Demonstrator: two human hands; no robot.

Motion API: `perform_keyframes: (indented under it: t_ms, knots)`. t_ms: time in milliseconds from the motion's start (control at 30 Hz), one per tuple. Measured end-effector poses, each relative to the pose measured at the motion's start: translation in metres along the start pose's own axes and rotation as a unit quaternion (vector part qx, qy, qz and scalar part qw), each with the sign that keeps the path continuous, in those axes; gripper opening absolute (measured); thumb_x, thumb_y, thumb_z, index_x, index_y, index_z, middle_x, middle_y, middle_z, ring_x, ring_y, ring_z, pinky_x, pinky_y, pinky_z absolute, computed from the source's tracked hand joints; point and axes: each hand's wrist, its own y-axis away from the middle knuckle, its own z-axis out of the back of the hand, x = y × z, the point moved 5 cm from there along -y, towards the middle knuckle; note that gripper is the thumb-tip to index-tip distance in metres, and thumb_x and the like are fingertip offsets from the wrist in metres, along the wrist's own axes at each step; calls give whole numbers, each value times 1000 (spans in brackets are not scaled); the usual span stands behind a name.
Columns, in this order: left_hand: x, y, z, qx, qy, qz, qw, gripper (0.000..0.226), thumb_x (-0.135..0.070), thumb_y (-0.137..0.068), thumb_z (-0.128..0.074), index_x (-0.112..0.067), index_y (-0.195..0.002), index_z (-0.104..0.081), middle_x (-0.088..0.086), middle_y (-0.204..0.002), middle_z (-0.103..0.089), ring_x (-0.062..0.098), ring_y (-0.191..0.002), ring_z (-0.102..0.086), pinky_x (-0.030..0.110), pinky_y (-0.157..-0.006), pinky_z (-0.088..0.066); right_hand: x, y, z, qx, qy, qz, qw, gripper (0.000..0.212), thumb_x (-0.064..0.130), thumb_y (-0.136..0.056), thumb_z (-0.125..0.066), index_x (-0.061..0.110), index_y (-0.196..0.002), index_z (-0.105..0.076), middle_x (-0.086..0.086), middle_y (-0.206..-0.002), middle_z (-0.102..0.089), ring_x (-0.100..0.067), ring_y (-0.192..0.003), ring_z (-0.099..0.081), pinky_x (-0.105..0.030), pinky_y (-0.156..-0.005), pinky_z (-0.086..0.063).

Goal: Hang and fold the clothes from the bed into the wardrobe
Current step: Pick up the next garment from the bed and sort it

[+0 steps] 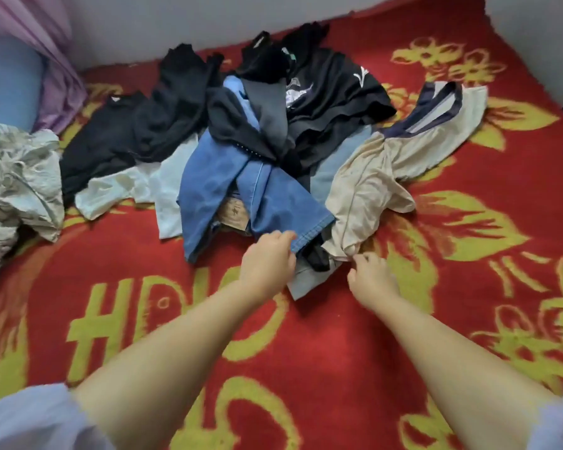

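Note:
A heap of clothes lies on the red and yellow blanket (306,336) of the bed. Blue jeans (215,177) run down the middle of the heap. A beige shirt with a dark collar (377,170) lies at its right, black garments (322,92) cover the back, and a white top (163,180) sits at the left. My left hand (267,258) pinches the hem of one jeans leg. My right hand (371,274) has its fingers curled at the lower edge of the beige shirt, gripping the cloth. A grey garment (306,280) pokes out between my hands.
A crumpled grey-green garment (17,186) lies at the left edge. A blue pillow (7,82) and a purple cloth (56,69) sit in the back left corner against the white wall (176,17). No wardrobe is in view.

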Motion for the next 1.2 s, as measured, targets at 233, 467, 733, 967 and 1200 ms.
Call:
perform_keyframes:
  t_ms: [233, 467, 733, 967, 1200]
  knots:
    - [15, -138, -27, -86, -117, -87, 986, 63, -7, -87, -44, -14, -148, -29, 12, -154, -25, 28, -142, -22, 42, -109, -25, -15, -29, -73, -160, 34, 18, 986, 58, 33, -78, -34, -3, -118, -58, -25, -129, -52, -33, -127, -36, -51, -112, -8]
    - [34, -237, -21, -52, -344, -99, 932, 35, -8, -92, -48, -10, -127, -50, 14, -159, -8, 29, -147, 0, 53, -117, -1, -15, -30, -72, -196, 50, 33, 979, 60, 31, -77, -37, 3, -128, -51, -19, -137, -47, -30, -133, -34, -54, -113, -10]
    - [18, -170, -25, -79, -89, -61, 991, 41, -37, -102, -38, -6, -95, -62, 15, -92, -63, 33, -100, -53, 37, -65, -30, -13, -30, -67, -222, 35, 38, 974, 60, 31, -75, -38, 4, -127, -53, -18, -136, -49, -27, -133, -33, -53, -112, -13]
    - [13, -2, -60, -115, -40, -78, 990, 41, -35, -82, -53, -16, -46, -50, 2, -39, -45, 22, -37, -48, 18, -39, -23, -14, -20, -61, -147, 10, 18, 989, 63, 35, -85, -28, 6, -138, -48, -12, -148, -40, -24, -142, -26, -47, -117, -5]
    - [-11, 116, -14, 22, 100, 46, 994, 50, -40, -99, -41, -16, -57, -29, 1, -53, -38, 31, -65, -45, 35, -58, -25, 24, 82, 0, -57, -79, -11, 995, 95, 32, -89, -61, 19, -153, 8, -10, -160, 5, -28, -148, 0, -49, -117, -13]
